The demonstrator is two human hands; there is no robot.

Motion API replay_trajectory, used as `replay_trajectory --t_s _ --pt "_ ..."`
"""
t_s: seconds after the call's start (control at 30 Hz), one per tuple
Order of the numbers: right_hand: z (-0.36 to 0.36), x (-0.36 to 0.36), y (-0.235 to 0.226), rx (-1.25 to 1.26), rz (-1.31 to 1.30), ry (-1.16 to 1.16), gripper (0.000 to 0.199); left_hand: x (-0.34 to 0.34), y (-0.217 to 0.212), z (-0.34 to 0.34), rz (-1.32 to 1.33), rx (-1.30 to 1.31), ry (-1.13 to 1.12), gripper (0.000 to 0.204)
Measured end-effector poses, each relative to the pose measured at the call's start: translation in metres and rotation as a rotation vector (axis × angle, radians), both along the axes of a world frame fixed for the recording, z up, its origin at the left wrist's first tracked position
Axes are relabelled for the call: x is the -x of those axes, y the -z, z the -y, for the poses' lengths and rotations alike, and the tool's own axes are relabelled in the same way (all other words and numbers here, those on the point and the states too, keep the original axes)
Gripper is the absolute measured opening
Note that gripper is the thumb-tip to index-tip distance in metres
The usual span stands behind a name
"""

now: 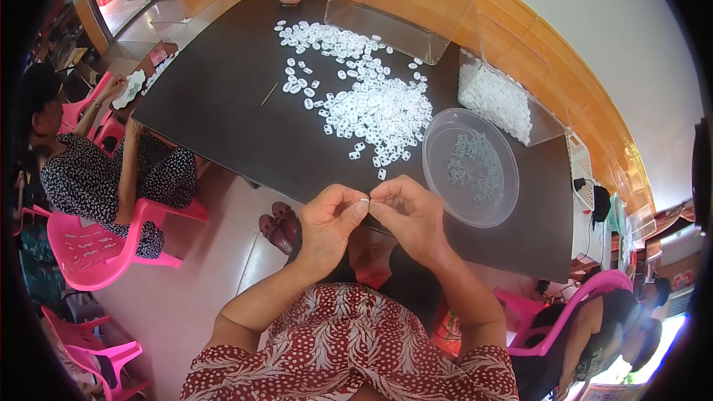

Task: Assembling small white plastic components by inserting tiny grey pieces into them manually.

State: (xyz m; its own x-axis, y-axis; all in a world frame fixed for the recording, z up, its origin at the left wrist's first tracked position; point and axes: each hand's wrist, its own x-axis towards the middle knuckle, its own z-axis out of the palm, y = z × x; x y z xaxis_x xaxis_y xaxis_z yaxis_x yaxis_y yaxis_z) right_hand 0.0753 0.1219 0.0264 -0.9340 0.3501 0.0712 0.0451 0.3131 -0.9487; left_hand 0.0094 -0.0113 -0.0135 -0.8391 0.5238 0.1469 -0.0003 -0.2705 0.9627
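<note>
Two hands on one small white piece.

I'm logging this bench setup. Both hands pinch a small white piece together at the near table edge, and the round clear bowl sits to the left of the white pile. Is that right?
Not quite. The head view shows the bowl to the right of the pile, not the left. The rest holds: the left hand and right hand pinch a small white piece together at the near edge of the table.

dark table | white plastic pieces | clear round dish | thin stick
</note>
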Motion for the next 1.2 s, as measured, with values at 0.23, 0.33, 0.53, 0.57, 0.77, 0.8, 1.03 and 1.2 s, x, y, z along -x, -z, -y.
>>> replay_trajectory --t_s 0.23,0.33,0.53,0.57,0.77,0.8,1.03,1.2 --pt "0.002 0.007 0.007 0.213 -0.055 0.032 0.01 0.005 -0.006 0.006 0.114 -0.037 0.023 0.012" --pt "0.006 0.01 0.01 0.187 -0.073 0.03 0.01 0.005 -0.005 0.008 0.033 -0.017 -0.009 0.011" --pt "0.009 0.012 0.012 0.225 -0.01 0.046 0.009 0.006 0.003 0.009 0.077 -0.021 -0.021 0.012" --pt "0.009 0.015 0.013 0.222 -0.015 0.036 0.009 0.007 0.004 0.008 0.141 -0.045 -0.011 0.013" --pt "-0.009 0.041 -0.002 0.009 0.051 0.016 0.013 0.026 0.013 0.004 0.326 -0.206 -0.039 0.013" --pt "-0.02 0.051 -0.001 -0.175 -0.025 0.038 0.014 0.029 0.012 0.005 0.342 -0.208 -0.069 0.013" --pt "-0.058 0.112 0.039 -1.073 -0.255 0.038 0.026 0.035 0.012 0.004 0.355 -0.224 -0.055 0.013" --pt "-0.053 0.101 0.033 -1.091 -0.25 -0.034 0.03 0.04 0.015 0.006 0.369 -0.22 -0.079 0.013"
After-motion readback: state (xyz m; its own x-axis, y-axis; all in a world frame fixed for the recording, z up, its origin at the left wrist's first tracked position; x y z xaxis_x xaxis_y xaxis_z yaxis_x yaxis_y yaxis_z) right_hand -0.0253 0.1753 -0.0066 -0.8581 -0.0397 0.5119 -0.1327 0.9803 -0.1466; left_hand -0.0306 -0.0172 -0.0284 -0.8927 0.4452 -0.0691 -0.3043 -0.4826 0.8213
